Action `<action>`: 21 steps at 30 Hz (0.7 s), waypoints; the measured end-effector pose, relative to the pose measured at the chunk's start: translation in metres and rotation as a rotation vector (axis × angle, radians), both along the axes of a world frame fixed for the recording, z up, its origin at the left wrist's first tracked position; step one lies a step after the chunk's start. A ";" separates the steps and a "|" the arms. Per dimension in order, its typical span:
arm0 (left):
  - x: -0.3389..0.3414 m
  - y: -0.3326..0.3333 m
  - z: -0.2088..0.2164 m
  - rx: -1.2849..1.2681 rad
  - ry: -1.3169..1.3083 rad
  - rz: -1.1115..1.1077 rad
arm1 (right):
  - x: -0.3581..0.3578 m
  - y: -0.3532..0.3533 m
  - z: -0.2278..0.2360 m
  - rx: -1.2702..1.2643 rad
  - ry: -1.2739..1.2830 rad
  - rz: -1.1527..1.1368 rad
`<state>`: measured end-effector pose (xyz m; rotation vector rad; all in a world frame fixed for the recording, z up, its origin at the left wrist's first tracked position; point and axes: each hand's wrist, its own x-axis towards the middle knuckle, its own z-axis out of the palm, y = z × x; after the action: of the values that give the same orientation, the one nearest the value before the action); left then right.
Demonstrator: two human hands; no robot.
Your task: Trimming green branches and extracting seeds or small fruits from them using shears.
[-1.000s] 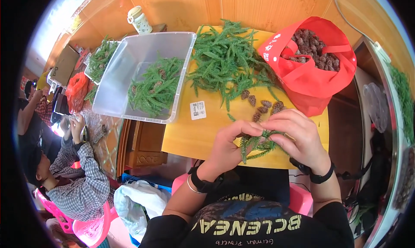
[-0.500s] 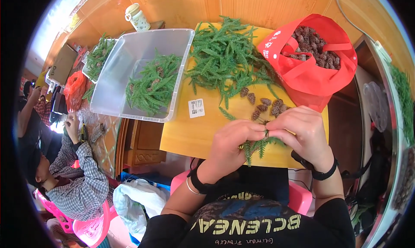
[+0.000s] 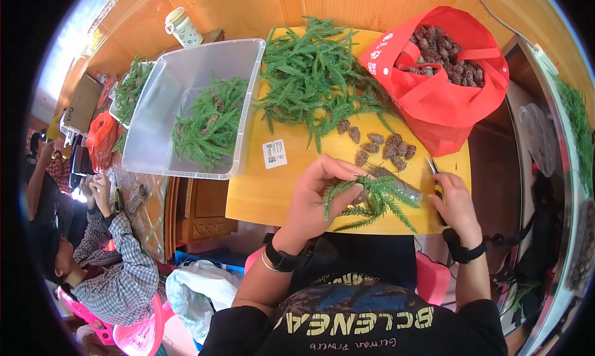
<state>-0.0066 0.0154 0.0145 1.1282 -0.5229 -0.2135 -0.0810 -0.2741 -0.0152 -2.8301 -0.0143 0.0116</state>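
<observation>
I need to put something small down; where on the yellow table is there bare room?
Front left: bare yellow tabletop between the clear bin, the white label and the left hand. Crowded: the back, with green sprigs and the red bag; right of centre, loose pine cones and the right hand with its tool.

Roughly ten loose pine cones (image 3: 392, 146) on the one yellow table (image 3: 263, 198), give or take, since a few overlap. One red bag (image 3: 446, 102), way too many cones inside to count lol. One clear bin (image 3: 155, 133), at least two cones showing in there. One big heap of greenery (image 3: 316, 77), sprigs uncountable. One white label (image 3: 274, 154), one bottle (image 3: 184, 28). One green bunch (image 3: 389, 195) in one left hand (image 3: 319, 191), one pliers-like tool (image 3: 432, 165) in one right hand (image 3: 457, 206).
</observation>
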 end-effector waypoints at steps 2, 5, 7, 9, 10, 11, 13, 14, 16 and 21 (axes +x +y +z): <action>0.003 0.001 -0.002 -0.014 -0.003 -0.021 | -0.006 -0.006 -0.017 0.005 -0.027 -0.087; 0.004 0.003 -0.002 -0.036 0.056 -0.033 | -0.012 -0.014 -0.030 -0.017 -0.021 -0.267; 0.004 0.005 0.000 -0.045 0.120 -0.030 | -0.013 -0.015 -0.029 0.036 -0.047 -0.300; 0.005 0.009 0.001 -0.060 0.193 -0.077 | -0.015 -0.021 -0.029 0.030 -0.011 -0.306; 0.005 0.008 0.001 -0.061 0.192 -0.075 | -0.016 -0.026 -0.031 0.030 -0.013 -0.304; 0.005 0.006 -0.001 -0.067 0.156 -0.064 | -0.018 -0.032 -0.035 0.062 -0.026 -0.305; 0.005 0.006 -0.002 -0.073 0.121 -0.049 | -0.022 -0.042 -0.037 0.094 -0.036 -0.302; 0.005 0.007 -0.001 -0.072 0.134 -0.061 | -0.024 -0.047 -0.034 0.383 0.106 -0.411; 0.006 0.009 -0.001 -0.072 0.144 -0.073 | -0.024 -0.047 -0.018 0.954 0.402 -0.593; 0.006 0.012 0.001 -0.057 0.209 -0.118 | -0.053 -0.032 -0.019 2.040 0.398 -0.406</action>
<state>-0.0005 0.0276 0.0159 1.0069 -0.4074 -0.4113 -0.1339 -0.3065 -0.0346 -0.7299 0.3816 0.2761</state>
